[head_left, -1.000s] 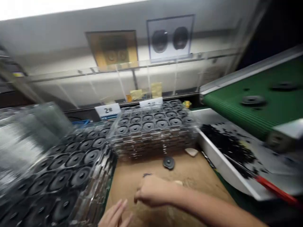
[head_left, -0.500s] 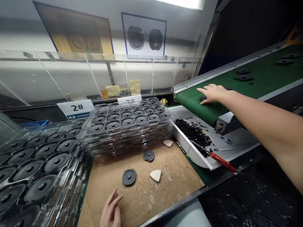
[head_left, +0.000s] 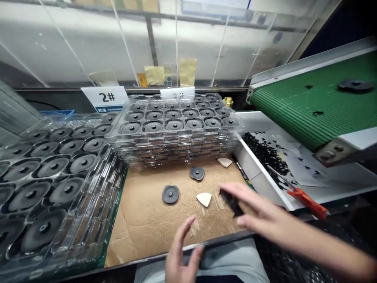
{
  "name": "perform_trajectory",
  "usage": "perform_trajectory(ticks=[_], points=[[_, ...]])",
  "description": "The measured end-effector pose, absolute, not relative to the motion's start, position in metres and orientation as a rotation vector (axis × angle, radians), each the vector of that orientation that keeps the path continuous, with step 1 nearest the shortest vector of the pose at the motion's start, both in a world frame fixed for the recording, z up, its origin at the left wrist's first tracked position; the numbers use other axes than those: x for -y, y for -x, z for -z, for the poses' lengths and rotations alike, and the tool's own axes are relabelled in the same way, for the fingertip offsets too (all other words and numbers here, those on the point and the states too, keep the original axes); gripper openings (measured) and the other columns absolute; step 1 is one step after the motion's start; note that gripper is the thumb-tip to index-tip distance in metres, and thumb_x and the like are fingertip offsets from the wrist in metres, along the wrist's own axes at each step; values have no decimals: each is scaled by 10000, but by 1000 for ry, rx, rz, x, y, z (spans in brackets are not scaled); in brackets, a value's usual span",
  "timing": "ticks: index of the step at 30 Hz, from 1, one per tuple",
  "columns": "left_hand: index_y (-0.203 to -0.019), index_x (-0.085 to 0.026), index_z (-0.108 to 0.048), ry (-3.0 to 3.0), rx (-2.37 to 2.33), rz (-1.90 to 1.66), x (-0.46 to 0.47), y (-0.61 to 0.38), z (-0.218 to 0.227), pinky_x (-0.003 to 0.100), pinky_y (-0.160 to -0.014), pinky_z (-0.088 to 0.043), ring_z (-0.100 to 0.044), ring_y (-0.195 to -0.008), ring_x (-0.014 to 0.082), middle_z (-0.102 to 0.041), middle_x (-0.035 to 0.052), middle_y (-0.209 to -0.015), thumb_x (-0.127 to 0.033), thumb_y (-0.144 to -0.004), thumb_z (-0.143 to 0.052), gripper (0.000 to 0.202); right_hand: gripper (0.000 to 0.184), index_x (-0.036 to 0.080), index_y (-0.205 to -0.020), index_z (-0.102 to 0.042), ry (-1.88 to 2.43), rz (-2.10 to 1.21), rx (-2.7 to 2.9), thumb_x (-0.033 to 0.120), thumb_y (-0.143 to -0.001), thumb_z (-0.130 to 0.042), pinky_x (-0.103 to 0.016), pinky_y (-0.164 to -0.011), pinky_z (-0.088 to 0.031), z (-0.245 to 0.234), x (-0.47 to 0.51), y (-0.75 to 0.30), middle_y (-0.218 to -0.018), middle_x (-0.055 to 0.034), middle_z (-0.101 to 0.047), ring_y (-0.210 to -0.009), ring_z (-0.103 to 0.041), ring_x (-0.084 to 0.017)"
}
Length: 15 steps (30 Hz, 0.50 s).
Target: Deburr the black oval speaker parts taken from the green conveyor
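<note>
The dark part (head_left: 232,203), blurred, is over the right side of the cardboard (head_left: 141,224), clasped between thumb and fingers of the right hand (head_left: 256,204); probably light, fairly stiff, best held by its rim. The left hand (head_left: 183,253) is bare, thumb and fingers apart, near the pale wedge (head_left: 204,199)

At four o'clock the right hand (head_left: 262,208) is blurred, as is the dark part (head_left: 231,202) in its grip, partly covered and its shape unclear. At six, the bottom edge cuts off the left hand (head_left: 178,261). The left trays (head_left: 91,216), at eight, run past the left edge; the belt (head_left: 294,106), at two, past the right. At twelve, the middle trays (head_left: 176,135) hide the lower part of the far card (head_left: 176,93).
</note>
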<state>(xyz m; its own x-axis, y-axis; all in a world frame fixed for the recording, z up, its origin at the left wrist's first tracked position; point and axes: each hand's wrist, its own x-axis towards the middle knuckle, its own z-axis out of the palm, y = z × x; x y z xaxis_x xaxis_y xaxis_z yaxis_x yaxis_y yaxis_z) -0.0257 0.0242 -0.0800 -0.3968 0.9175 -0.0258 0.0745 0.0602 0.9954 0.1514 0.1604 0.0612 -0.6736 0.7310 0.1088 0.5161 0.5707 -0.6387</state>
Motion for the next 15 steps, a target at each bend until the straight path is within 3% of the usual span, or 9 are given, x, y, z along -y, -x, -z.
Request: perform_trajectory(ticks=[2, 3, 7, 10, 13, 15], points=[[-1327, -340, -423, -1189, -1502, -1379, -21, 14, 81, 441, -1072, -372, -483, -1252, 270, -545, 66, -1350, -457, -774, -611, 595, 541, 257, -1316, -505, 1018, -1571, 1966, 521, -844, -533, -379, -1001, -431, -10, -121, -141, -1333, -104, -523, -1246, -483, -242], [-1338, -352, -415, -1244, -1470, -1350, -19, 11, 82, 430, -1072, -370, -478, -1256, 272, -537, 62, -1359, -460, -757, -629, 628, 594, 246, -1302, -515, 1027, -1765, 1755, 573, -808, -552, -393, -1033, -392, 12, -105, -136, -1364, -120, -485, -1275, -447, -255], [-1252, -358, -539, -1240, -1412, -1279, -16, 14, 84, 386, -1035, -403, -541, -1191, 261, -604, 56, -1283, -425, -786, -606, 476, 724, 249, -1310, -461, 1077, -2012, 1268, 585, -702, -670, -376, -1093, -299, 58, -65, -119, -1389, -131, -443, -1330, -365, -247], [-1124, -342, -644, -998, -1416, -1309, -19, 22, 80, 367, -1014, -414, -581, -1130, 254, -667, 53, -1183, -389, -750, -659, 377, 708, 249, -1319, -443, 1111, -1938, 1363, 606, -734, -623, -340, -1067, -349, 60, -62, -110, -1380, -123, -452, -1307, -401, -236], [-1046, -323, -675, -504, -1257, -1374, -27, 37, 68, 333, -947, -464, -603, -1095, 271, -692, 57, -1125, -381, -543, -825, 528, 577, 245, -1317, -467, 1301, -1429, 1806, 571, -841, -492, -344, -924, -489, 61, -87, -110, -1300, -131, -495, -1114, -571, -236], [-1076, -309, -647, -206, -1086, -1401, -33, 51, 58, 328, -889, -496, -617, -1075, 291, -686, 72, -1122, -377, -475, -855, 639, 513, 220, -1321, -469, 1462, -1099, 1904, 490, -887, -435, -404, -835, -517, 71, -112, -111, -1242, -156, -483, -921, -622, -231]])
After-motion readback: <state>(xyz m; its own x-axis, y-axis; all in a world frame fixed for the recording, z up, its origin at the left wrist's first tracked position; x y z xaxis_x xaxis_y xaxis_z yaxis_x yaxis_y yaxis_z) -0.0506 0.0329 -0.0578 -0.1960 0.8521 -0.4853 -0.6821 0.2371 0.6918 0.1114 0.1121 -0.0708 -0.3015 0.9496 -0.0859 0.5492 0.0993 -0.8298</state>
